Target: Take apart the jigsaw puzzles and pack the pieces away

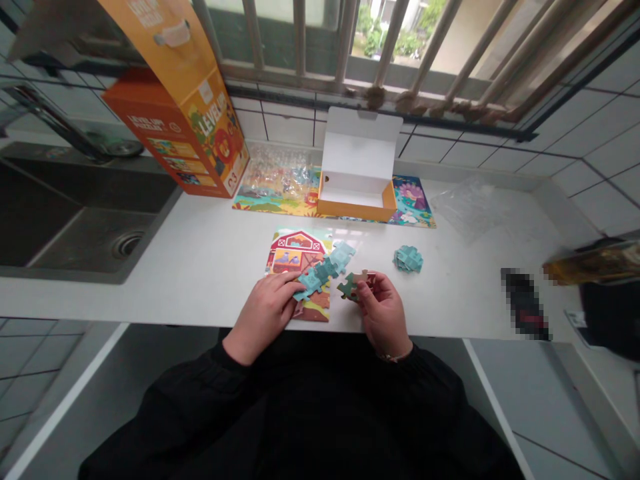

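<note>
Two bare hands at the near edge of the white countertop [200, 267], head view only. Left hand [265, 310] lies flat-ish, fingers curled over a strip of joined teal-backed jigsaw pieces [323, 270] that sits face down across the half-built red-barn farm puzzle [295, 257]. Right hand [383, 310] pinches a loose dark green puzzle piece [349, 287] between thumb and fingers, just right of the strip; a second brownish piece may sit behind it, too blurred to tell. Small heap of teal face-down spare pieces [409, 259] lies well right of the barn puzzle. Behind: open white-and-orange cardboard box [357, 177] on a colourful finished puzzle sheet [280, 193], tall orange puzzle carton [195, 100] leaning left, grey steel sink [75, 220] far left. To do it well: keep the left hand pressing the strip steady, turn the green piece so tab meets socket, slide in flat, no forcing.
</note>
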The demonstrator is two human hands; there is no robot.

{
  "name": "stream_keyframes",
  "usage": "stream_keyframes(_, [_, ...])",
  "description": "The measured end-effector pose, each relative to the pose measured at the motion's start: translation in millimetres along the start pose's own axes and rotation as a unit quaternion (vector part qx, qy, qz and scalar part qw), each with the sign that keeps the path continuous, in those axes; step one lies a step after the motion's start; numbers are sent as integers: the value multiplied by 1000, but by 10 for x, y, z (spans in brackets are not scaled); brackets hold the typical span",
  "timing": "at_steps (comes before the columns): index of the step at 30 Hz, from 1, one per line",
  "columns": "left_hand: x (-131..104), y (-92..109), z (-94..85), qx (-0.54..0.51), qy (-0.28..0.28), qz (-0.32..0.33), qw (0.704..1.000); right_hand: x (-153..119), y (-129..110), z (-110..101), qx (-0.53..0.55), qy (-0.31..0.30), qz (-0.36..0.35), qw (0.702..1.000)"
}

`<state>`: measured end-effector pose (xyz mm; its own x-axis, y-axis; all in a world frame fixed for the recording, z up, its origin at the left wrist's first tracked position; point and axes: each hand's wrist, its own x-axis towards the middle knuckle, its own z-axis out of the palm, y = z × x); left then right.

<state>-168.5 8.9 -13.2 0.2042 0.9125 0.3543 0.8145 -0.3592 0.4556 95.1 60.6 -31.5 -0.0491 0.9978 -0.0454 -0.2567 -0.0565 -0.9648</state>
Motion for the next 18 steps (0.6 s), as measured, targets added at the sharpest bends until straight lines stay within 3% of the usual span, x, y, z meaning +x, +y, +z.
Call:
stream_keyframes(5, [-15, 27, 24, 13, 11, 1, 1000, 38, -118, -174, -63, 40, -27, 997])
stream_keyframes(9, [-18, 23, 20, 22, 10, 4, 1000, 172, -291, -508, -163, 125, -124, 971])
stream_keyframes(11, [-11, 32, 15, 27, 10, 2, 1000, 286, -394, -733, -256, 177, -182, 933])
stream_keyframes(14, [-2, 45, 12, 32, 11, -7, 999, 480, -534, -1063, -424, 213, -277, 836])
stream_keyframes(16, [0, 44, 15, 33, 10, -9, 999, 593, -593, -1228, -516, 172, -334, 770])
stream_keyframes(18, [-1, 36, 18, 33, 9, -8, 999, 673, -615, -1327, -571, 113, -369, 725])
